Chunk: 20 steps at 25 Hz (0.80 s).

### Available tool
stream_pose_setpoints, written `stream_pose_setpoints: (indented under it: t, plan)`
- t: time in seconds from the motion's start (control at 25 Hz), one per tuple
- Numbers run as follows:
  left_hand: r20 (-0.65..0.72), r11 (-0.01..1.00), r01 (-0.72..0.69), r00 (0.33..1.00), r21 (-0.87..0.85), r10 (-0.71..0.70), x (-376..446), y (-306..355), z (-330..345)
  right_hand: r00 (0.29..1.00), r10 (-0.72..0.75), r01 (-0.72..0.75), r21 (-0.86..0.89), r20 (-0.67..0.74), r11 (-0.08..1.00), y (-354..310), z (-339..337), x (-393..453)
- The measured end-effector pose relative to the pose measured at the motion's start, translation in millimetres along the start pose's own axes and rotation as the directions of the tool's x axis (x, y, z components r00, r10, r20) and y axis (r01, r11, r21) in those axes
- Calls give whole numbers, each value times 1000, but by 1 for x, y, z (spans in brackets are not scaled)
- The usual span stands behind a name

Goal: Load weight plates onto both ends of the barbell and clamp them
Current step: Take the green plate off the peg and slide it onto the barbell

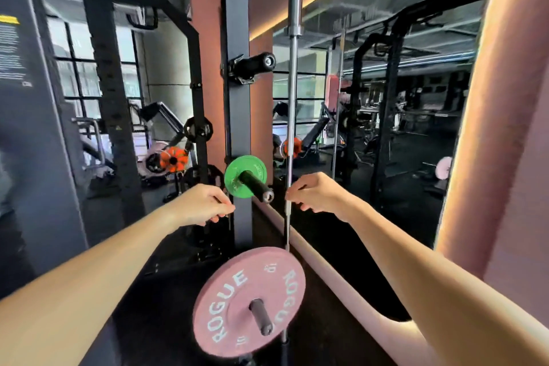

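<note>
Both hands are out in front, either side of the green plate. The left hand (205,205) sits just left of and a touch below that green plate (236,177), fingers curled in with the fingertips pinched toward the thumb, nothing in it that I can make out. The right hand (316,194) is just right of the green plate, also loosely curled, thumb and fingertips right up against the upright barbell (292,104); can't tell if it's actually pinching the shaft or only touching it, bit blurry there.

The green plate hangs on a black storage peg (257,186) sticking out of the dark rack upright (237,92). Straight below the green plate, closer to the camera, a pink ROGUE plate (234,303) sits on another peg (261,316). Above the green plate there's a third peg (252,65) with no plate on it.

The barbell stands vertically just right of the green plate, running from the top of the view down behind the pink plate's right edge. Right of that is a big mirror (386,98) showing more racks. Further left of the green plate, back in the room, there's an orange clamp (174,159) on a loaded bar.
</note>
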<state>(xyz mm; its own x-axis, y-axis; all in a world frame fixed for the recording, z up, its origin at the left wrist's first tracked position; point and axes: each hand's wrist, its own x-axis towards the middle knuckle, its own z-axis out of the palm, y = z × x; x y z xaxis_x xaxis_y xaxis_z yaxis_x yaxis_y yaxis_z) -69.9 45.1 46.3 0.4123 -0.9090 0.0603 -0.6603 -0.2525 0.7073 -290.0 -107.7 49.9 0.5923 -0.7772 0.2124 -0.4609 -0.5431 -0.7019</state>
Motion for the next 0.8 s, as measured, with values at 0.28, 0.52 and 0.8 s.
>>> stream_pose_setpoints:
  t: [0.28, 0.52, 0.8]
  plan:
    - [-111, 993, 78, 990, -86, -88, 64, 9, 23, 998, -40, 39, 16, 54, 999, 40, -2, 78]
    - [-184, 983, 70, 978, -168, -100, 123, -5, 13, 995, -75, 76, -18, 61, 997, 41, 36, 148]
    - [-226, 986, 112, 964, -127, -139, 230, -56, 0, 995, -97, 98, -104, 12, 990, 32, 74, 255]
